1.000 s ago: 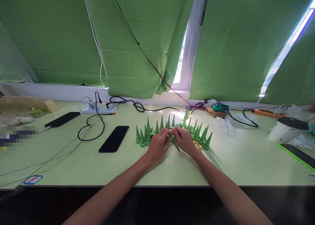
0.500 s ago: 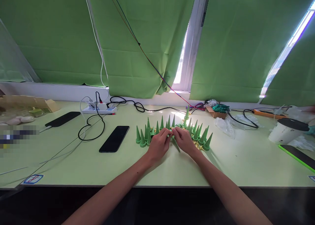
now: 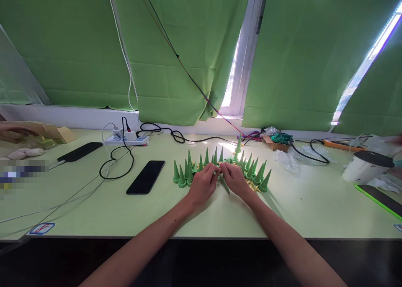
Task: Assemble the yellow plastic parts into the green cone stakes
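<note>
My left hand [image 3: 204, 181] is closed, its fingertips pinched on a small green piece [image 3: 215, 172] that is mostly hidden. My right hand [image 3: 234, 179] meets it fingertip to fingertip, also pinched; what lies between its fingers is too small to make out. Around both hands stand several pointed green cones [image 3: 182, 179] on round bases, upright on the table. A second group of cones [image 3: 258, 176] rises just right of my right hand. Small yellowish pieces [image 3: 253, 186] lie among their bases. One taller cone [image 3: 238, 149] stands behind the hands.
A black phone [image 3: 145, 177] lies left of the cones on the pale table [image 3: 207, 224]. Behind it are a power strip [image 3: 125, 139] and looping black cables. To the right are a white cup [image 3: 364, 170], plastic bags and a small box [image 3: 274, 143]. A co-worker's hand [image 3: 19, 128] is over a cardboard box [image 3: 59, 134].
A co-worker's hand has come in at the far left over the cardboard box. Part of another person shows at the right edge by the cup. My hands have barely shifted.
</note>
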Motion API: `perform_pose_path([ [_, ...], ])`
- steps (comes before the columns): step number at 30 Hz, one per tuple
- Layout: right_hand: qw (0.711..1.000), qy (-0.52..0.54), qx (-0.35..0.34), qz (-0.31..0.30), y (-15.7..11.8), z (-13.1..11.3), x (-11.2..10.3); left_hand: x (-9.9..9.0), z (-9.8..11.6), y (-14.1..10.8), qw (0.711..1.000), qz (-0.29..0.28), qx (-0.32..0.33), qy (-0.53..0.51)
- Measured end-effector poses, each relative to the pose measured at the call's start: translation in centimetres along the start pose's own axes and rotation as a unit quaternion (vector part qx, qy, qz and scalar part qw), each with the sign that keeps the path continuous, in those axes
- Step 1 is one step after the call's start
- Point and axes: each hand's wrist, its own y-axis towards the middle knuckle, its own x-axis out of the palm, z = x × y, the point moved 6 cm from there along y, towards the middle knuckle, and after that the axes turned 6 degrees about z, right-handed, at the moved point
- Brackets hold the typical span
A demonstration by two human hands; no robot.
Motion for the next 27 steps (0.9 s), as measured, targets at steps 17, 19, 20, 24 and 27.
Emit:
perform_pose_path([
  [17, 1.0, -0.014, 0.003, 0.003, 0.0, 0.2, 0.1, 0.2, -0.2, -0.1, 1.0, -0.002, -0.013, 0.013],
  [19, 1.0, -0.021, 0.007, 0.002, 0.0, 0.4, 0.1, 0.3, -0.2, -0.1, 1.0, -0.003, -0.007, 0.011],
  [20, 1.0, -0.023, 0.009, 0.0, 0.0, 0.4, 0.2, 0.3, -0.2, -0.1, 1.0, -0.003, -0.004, 0.011],
  [24, 1.0, -0.023, 0.012, -0.007, 0.0, 0.5, 0.2, 0.3, -0.1, -0.1, 1.0, -0.004, 0.006, 0.01],
  [27, 1.0, -0.024, 0.013, -0.006, 0.1, 0.5, 0.2, 0.2, 0.0, -0.1, 1.0, -0.004, 0.009, 0.01],
])
